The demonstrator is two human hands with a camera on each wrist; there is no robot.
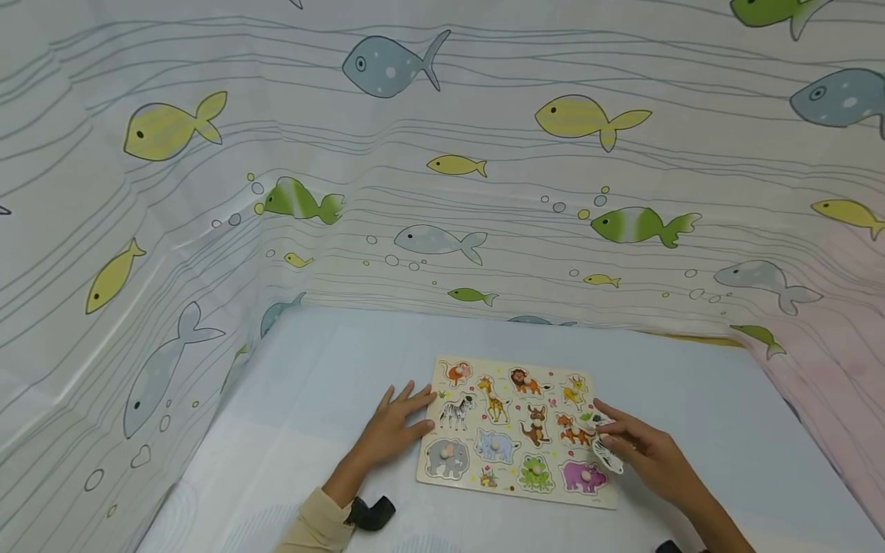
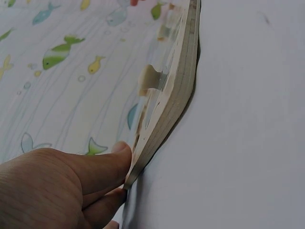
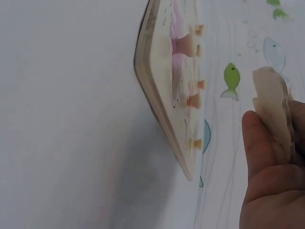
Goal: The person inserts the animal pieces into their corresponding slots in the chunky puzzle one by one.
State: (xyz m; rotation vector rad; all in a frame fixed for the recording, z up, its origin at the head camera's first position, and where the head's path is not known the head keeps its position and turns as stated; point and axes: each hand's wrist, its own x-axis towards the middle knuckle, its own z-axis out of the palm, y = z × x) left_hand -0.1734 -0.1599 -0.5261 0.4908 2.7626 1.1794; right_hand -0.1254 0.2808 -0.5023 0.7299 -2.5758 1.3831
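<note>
A wooden animal puzzle board point(image 1: 512, 491) lies on the table, with knobs on several of its pieces. My left hand point(image 1: 390, 432) is at its left edge, fingers spread, with thumb and forefinger touching the rim. In the left wrist view the thumb point(image 2: 121, 149) rests against the board's edge. Beyond the right edge, my right hand point(image 1: 646, 453) pinches a flat zebra puzzle piece point(image 1: 607, 457) with black and white stripes, overlapping the board in the head view. The piece's plain wooden back point(image 3: 274, 102) faces the right wrist camera. On the board, the zebra picture point(image 1: 456, 412) shows no knob.
Elephant point(image 1: 449, 463), frog point(image 1: 535, 478) and hippo point(image 1: 577, 480) pieces sit along the board's near side. A pale blue and white cover point(image 1: 332, 361) lies over the table. Fish-printed sheeting point(image 1: 387, 184) rises behind and at both sides.
</note>
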